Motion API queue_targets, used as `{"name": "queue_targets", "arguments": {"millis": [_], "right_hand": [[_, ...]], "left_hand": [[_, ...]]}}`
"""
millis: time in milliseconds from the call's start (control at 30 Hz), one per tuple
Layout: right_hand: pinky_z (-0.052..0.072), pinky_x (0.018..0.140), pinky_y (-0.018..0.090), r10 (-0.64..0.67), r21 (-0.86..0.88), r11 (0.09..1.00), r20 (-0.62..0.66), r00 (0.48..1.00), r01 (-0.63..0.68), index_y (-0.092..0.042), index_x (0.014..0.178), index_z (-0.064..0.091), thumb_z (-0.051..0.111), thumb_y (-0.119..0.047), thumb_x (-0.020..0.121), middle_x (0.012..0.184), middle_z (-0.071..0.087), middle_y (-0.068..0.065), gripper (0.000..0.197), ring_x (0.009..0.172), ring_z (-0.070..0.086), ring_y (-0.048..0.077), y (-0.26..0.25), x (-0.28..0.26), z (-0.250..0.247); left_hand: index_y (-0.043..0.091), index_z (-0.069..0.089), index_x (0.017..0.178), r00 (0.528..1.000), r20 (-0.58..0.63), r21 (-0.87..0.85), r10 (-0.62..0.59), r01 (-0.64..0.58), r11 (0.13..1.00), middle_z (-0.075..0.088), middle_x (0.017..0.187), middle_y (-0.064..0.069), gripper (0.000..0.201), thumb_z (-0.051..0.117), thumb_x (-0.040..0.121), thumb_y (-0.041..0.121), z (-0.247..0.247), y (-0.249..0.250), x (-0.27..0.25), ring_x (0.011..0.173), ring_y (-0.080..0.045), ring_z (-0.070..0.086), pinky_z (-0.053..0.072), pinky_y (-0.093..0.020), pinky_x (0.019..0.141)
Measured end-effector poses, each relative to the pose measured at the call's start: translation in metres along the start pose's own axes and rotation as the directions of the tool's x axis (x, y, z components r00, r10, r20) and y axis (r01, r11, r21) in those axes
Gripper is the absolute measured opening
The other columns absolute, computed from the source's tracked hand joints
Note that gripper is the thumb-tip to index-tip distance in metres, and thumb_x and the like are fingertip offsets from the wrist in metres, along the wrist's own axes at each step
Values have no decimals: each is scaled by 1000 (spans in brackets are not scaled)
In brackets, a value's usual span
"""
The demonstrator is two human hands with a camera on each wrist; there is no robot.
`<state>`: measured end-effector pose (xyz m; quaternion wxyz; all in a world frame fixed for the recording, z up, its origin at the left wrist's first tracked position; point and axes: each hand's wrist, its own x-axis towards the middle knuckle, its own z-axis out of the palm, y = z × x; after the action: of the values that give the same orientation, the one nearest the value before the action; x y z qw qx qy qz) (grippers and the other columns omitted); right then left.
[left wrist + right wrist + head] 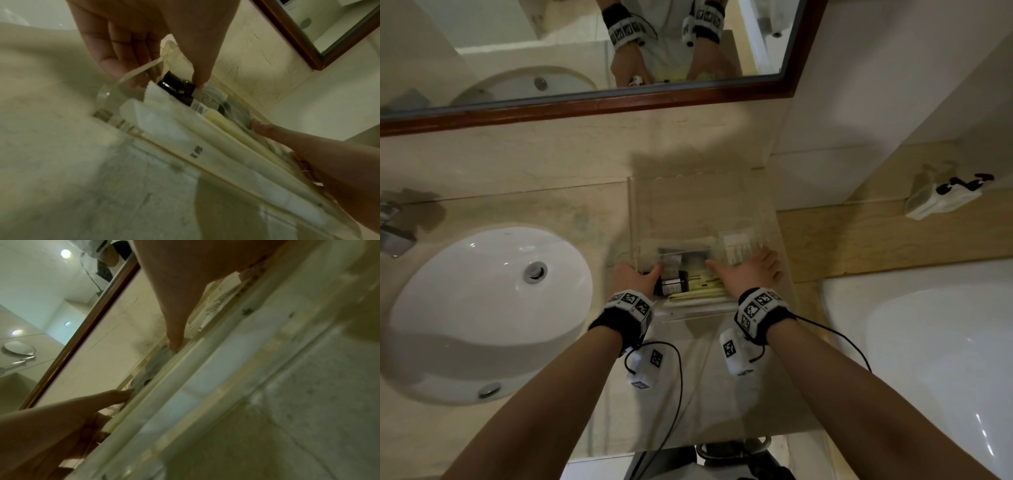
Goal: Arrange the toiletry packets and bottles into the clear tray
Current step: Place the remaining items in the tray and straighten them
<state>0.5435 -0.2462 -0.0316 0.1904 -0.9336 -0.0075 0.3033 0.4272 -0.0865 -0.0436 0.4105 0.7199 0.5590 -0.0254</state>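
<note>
Bathroom counter of pale marble (571,205), sink (482,308) at left, wood-framed mirror (619,99) on the far wall. Clear tray (698,310) sits on the counter between the two hands, its long axis running left to right.

Left hand (635,277) is at the tray's left end: fingers outside the end wall, thumb (200,65) reaching over the rim onto a dark bottle (179,91). Reads as a pinch on the tray wall. Right hand (748,272) is at the right end, thumb inside on the packets and fingers spread along the outer wall; whether it actually grips cannot be told.

Contents, all inside the tray: dark bottles at the left end, lying on their sides; pale yellow and white flat packets (185,129) stacked lengthwise beside them, toward the right; a clear wrapped item at the far side.

Judgement: items are loaded; what remains looks like squaring or shifting the tray. Both hands are equally near, one per end.
</note>
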Motion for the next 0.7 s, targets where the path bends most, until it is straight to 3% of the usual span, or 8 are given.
{"name": "queue_targets", "arguments": {"millis": [167, 367, 400, 500, 567, 700], "right_hand": [[6, 118, 44, 47, 7, 999, 0, 999, -47, 0, 146, -4, 58, -80, 60, 156, 2, 19, 133, 145, 7, 33, -7, 1, 0], [3, 117, 46, 119, 31, 992, 48, 992, -120, -2, 147, -8, 59, -81, 58, 157, -1, 17, 136, 145, 3, 32, -16, 7, 0], [3, 117, 46, 121, 34, 992, 57, 991, -123, -2, 147, -9, 59, -81, 58, 157, -2, 16, 136, 145, 2, 32, -16, 7, 0], [2, 118, 46, 131, 31, 990, 96, 987, -135, -4, 147, -7, 58, -82, 58, 158, -3, 14, 135, 146, 2, 29, -10, 8, -6], [3, 118, 44, 139, 11, 990, 105, 985, -141, -4, 148, -3, 54, -80, 64, 158, -1, 13, 126, 145, 3, 29, 1, 8, -11], [10, 116, 44, 158, 19, 987, 113, 981, -161, -7, 148, 5, 49, -72, 74, 158, 6, 12, 108, 145, 10, 29, 23, 7, -17]], "left_hand": [[-1, 64, 89, 999, 29, 4, -33, 33, 999, 62, 70, -7, 58, 69, 71, 54, 2, -4, 8, 62, -25, 60, 36, -21, 43], [-3, 59, 105, 997, 37, 57, -62, 59, 997, 67, 94, -18, 70, 68, 71, 58, 2, -4, 7, 82, -32, 65, 41, -26, 56], [-3, 60, 103, 997, 42, 59, -62, 60, 996, 68, 92, -19, 70, 67, 72, 59, 1, -4, 6, 75, -30, 63, 40, -25, 52], [-1, 58, 85, 994, 66, 145, -84, 74, 987, 56, 64, -9, 71, 54, 75, 69, -4, -6, -1, 54, -22, 50, 34, -25, 46], [2, 59, 81, 988, 107, 224, -111, 84, 971, 54, 63, -7, 73, 43, 78, 74, -7, -11, -3, 58, -23, 52, 40, -28, 54], [0, 65, 88, 965, 208, 227, -158, 110, 968, 67, 85, -18, 74, 38, 84, 69, -9, -19, -4, 77, -30, 62, 53, -40, 83]]}}
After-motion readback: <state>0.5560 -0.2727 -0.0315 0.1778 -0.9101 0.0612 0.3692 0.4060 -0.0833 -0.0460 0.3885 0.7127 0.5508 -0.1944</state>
